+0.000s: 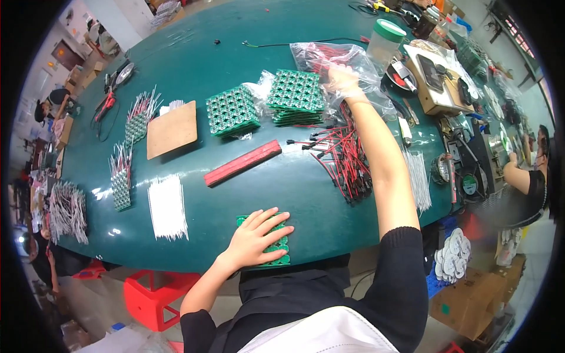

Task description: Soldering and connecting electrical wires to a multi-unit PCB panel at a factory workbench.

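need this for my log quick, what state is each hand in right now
Left hand: open, fingers spread over a green circuit board.
Right hand: at the clear plastic bag; open or closed cannot be told.

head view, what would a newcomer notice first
Probably the tangled red-and-black wires beside the right forearm, and the red bar left of them on the green table. Beyond sit two green circuit-board stacks; the left hand lies on another board at the near edge.
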The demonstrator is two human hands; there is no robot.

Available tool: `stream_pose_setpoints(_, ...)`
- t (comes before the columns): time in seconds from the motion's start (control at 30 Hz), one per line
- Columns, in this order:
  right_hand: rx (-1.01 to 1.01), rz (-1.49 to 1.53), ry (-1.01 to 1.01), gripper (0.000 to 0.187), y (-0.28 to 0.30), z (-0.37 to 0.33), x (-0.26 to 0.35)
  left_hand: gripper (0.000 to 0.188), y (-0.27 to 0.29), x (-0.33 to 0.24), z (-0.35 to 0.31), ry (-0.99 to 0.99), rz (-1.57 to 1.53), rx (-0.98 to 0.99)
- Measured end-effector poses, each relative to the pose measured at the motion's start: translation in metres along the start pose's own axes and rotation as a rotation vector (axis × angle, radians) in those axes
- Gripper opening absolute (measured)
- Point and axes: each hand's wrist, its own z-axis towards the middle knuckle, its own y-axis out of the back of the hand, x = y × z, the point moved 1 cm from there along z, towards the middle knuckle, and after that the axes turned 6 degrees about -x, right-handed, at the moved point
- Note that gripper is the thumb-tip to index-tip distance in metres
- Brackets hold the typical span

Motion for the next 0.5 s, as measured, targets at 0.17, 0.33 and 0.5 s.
stream_pose_setpoints(0.17,-0.238,0.064,-0.019,0.047,-0.035,0.003,-0.031,0.051,-0.004,0.001,0.004,-0.039,-0.017,-0.026)
stream_pose_setpoints(0.33,-0.14,0.448,-0.156,0.045,-0.025,-0.011,-0.081,0.05,-0.005,-0.001,0.001,-0.058,-0.048,-0.052)
stream_pose_setpoints(0.5,0.047,1.007,-0.422,0.047,0.012,-0.051,-0.073,0.05,-0.004,0.003,-0.003,-0.032,-0.044,-0.055)
